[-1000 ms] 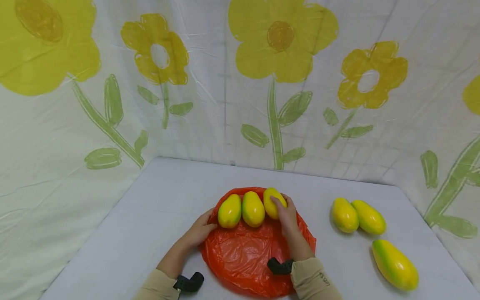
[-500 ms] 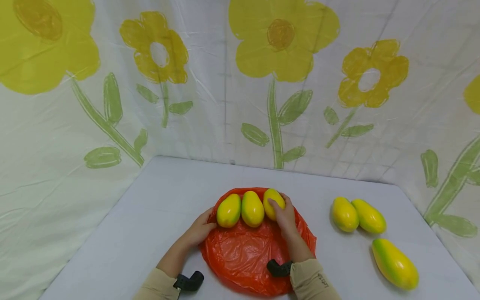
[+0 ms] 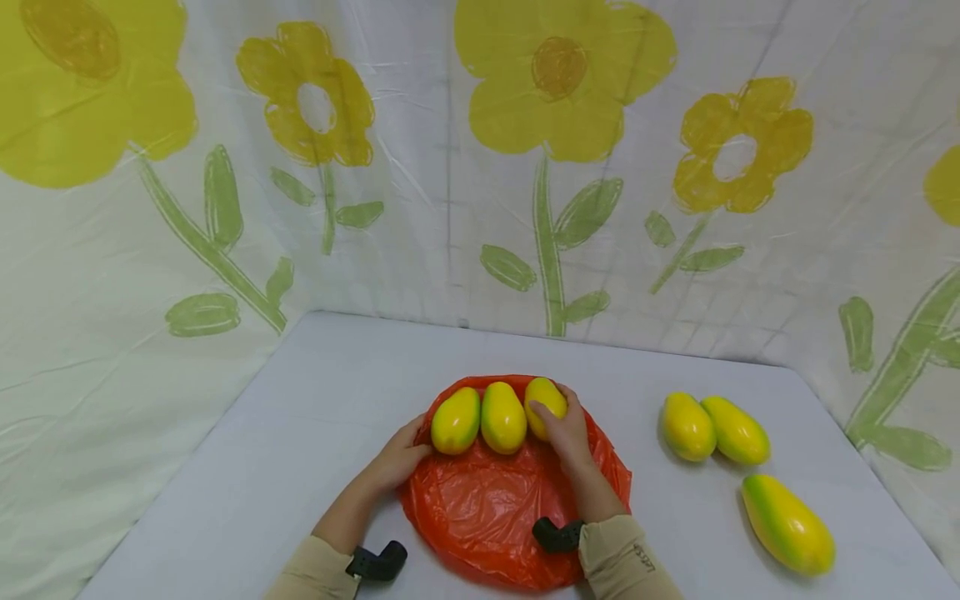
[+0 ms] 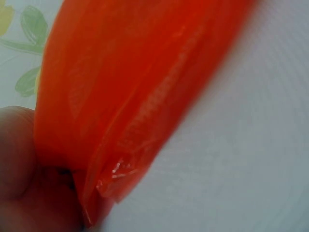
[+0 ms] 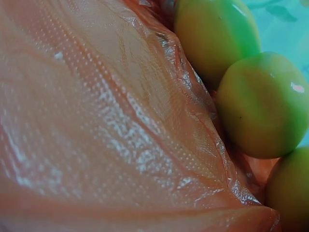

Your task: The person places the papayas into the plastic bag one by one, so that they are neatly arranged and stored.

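A red plastic bag lies spread in a rounded shape on the table. Along its far side three mangoes, yellow with green patches, sit in a row: the left mango, the middle mango and the right mango. My right hand grips the right mango, thumb across its near face. At the bag's left edge, my left hand holds the red plastic, its fingertips partly hidden by it. In the left wrist view, a finger presses against the gathered film. The right wrist view shows the mangoes close together beside crinkled plastic.
Three more mangoes rest on the white table to the right: a touching pair, the left one and its neighbour, plus a larger one nearer me. A flower-printed curtain hangs behind the table.
My right hand has shifted slightly left and nearer with the right mango, its thumb lower on the fruit. The left hand keeps its place at the bag's edge.
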The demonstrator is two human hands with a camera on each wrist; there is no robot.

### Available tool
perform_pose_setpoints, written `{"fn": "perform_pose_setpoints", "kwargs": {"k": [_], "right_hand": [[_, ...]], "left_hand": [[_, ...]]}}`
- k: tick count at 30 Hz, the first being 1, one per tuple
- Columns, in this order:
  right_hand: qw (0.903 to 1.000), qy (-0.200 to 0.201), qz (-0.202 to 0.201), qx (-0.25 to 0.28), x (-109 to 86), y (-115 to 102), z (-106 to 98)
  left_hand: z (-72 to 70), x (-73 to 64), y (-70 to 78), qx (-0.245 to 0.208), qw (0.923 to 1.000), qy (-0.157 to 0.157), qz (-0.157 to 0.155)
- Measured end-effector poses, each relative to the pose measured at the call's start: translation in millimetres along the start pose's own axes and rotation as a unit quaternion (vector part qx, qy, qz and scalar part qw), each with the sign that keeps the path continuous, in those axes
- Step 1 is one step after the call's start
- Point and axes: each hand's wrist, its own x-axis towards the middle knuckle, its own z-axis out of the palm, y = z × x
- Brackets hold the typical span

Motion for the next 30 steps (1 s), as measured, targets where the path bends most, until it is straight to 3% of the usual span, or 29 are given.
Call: {"fn": "perform_pose_setpoints", "kwargs": {"k": [15, 22, 30], "right_hand": [[0.9997, -0.008, -0.012, -0.017, -3.6, -9, -8], [0.9977, -0.008, -0.055, -0.038, -4.1, -29, -24], [0.9966, -0.019, -0.064, -0.048, 2.6, -41, -51]], "left_hand": [[3.2, -0.2, -2.3, 0.004, 0.9998, 0.016, -0.009], [2.7, 0.3, -2.9, 0.006, 0.9999, 0.013, -0.001], [0.3, -0.8, -1.8, -0.006, 1.0, 0.004, 0.0]]}}
